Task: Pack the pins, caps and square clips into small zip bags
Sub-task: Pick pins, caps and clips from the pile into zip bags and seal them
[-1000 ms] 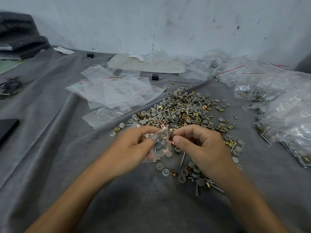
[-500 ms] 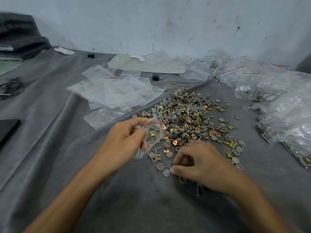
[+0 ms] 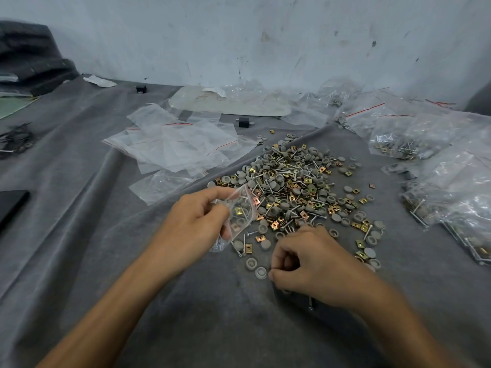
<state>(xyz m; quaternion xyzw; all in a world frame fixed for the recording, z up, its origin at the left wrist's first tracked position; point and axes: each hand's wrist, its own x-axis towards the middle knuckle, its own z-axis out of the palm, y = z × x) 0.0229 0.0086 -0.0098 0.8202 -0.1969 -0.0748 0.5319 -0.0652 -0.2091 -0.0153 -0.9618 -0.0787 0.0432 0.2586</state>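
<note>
Our left hand (image 3: 194, 221) is raised just above the surface (image 3: 106, 261), forearm coming in from bottom-left, fingers curled round a small zip bag (image 3: 240, 211), thumb on top near its red-lined mouth. Bag's tilted, mouth up twd the pile (image 3: 292, 181); inside we make out grey caps, a brass square clip and a few pins in the low corner. Our right hand (image 3: 310, 264) sits knuckles-up on the cloth at the pile's near edge, fingers tucked in, thumb tip vs forefinger tip; can't tell if anything's pinched. Two loose caps (image 3: 261, 273) lie just beside that thumb. Pile itself: mixed caps, clips, pins, mid-surface. Empty zip bags (image 3: 175, 144) spread to the left of it; filled bags (image 3: 398, 144) heaped at right.
</note>
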